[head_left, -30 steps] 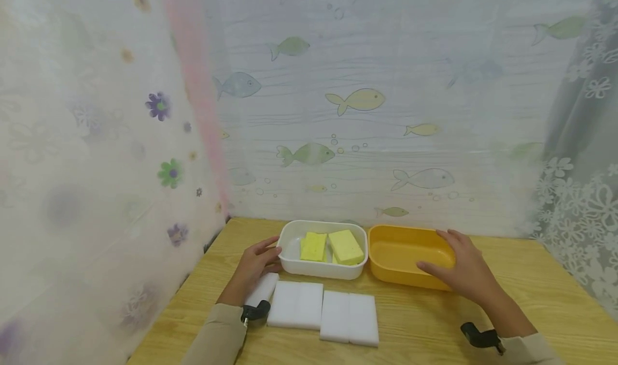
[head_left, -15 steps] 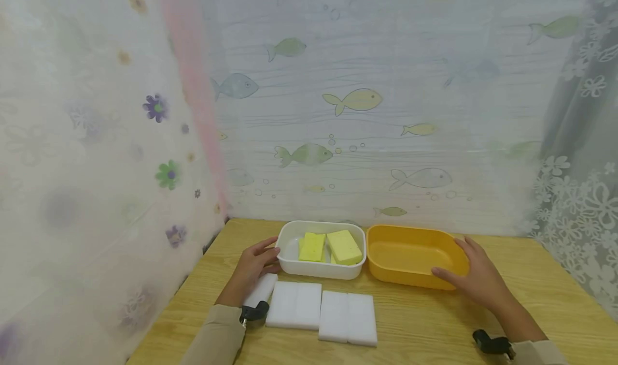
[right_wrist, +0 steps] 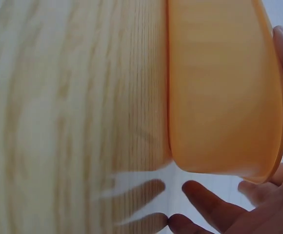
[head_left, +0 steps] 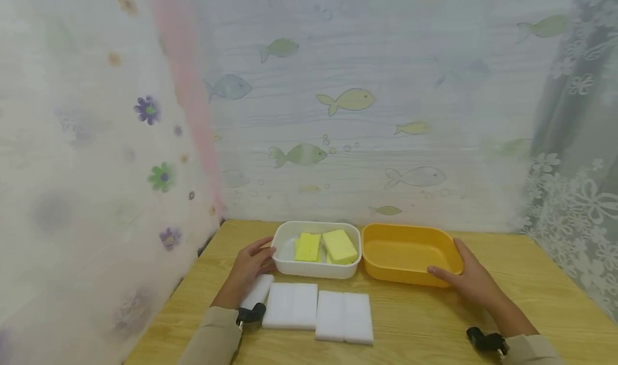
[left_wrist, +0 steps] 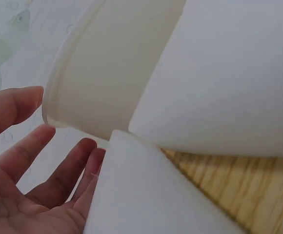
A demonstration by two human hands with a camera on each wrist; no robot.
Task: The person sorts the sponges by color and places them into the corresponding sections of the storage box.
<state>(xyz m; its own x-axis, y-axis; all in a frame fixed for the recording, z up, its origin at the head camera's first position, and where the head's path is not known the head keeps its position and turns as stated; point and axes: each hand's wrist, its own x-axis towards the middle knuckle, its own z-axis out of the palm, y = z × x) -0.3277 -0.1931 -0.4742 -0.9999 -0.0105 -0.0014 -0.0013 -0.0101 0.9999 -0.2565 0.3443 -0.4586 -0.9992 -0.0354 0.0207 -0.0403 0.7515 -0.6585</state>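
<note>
In the head view, a white plastic tub (head_left: 316, 270) holds yellow sponge blocks (head_left: 340, 247), some of them stacked. My left hand (head_left: 250, 261) touches its left end with loosely spread fingers; in the left wrist view the thumb (left_wrist: 27, 104) meets the rim. An orange tub (head_left: 401, 274) stands beside the white one, with no blocks inside. Around its right end lies my right hand (head_left: 473, 279), thumb at the front rim. The right wrist view shows the thumb on the rim and the other fingers (right_wrist: 212, 204) spread near the end wall.
White foam blocks (head_left: 292, 306) lie flat in front of the white tub, with more white blocks (head_left: 344, 316) to their right. Another white block (head_left: 257, 292) lies beside the left wrist. Patterned curtains (head_left: 357, 139) stand behind the wooden table (head_left: 415, 322).
My right hand has shifted right, from over the orange tub's right part to around its right end. The left hand stays at the white tub. The head view has turned slightly.
</note>
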